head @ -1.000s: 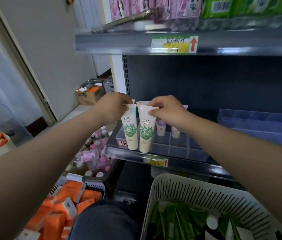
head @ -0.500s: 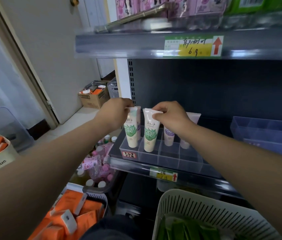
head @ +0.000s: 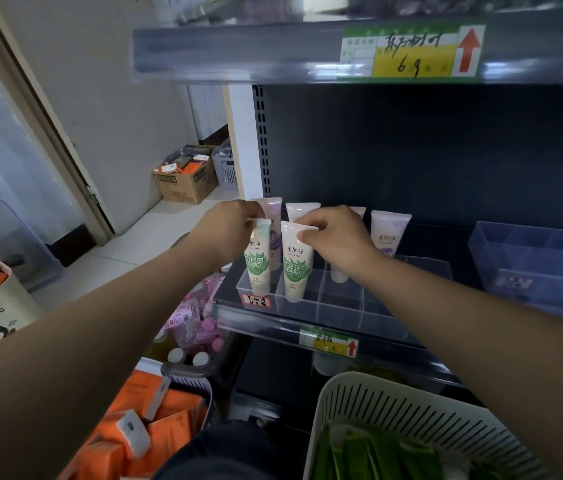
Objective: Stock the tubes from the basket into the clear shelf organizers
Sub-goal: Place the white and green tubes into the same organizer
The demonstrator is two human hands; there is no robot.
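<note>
At the clear organizer point(head: 339, 306), our left hand point(head: 228, 233) pinches the left green tube point(head: 258, 263), right hand point(head: 337, 239) the right green tube point(head: 295, 270).

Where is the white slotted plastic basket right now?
In the head view, the white slotted plastic basket sits at the bottom right, below the shelf holding the clear plastic organizer, under the person's right forearm.

- I get soft, even light, brightest on the pale wall point(head: 127, 98) and the floor point(head: 155, 237) at my left.
- The shelf's back panel point(head: 446, 150) sits in deep shadow, nearly black.
- Glare streaks the upper shelf rail point(head: 238, 53), and its price label point(head: 411, 51) looks smeared.
- Wide-angle bending stretches the left forearm point(head: 65, 358) and right forearm point(head: 515, 341) at my lower corners.
- Print on the green-leaf tubes point(head: 294, 265) reads sharp.
</note>
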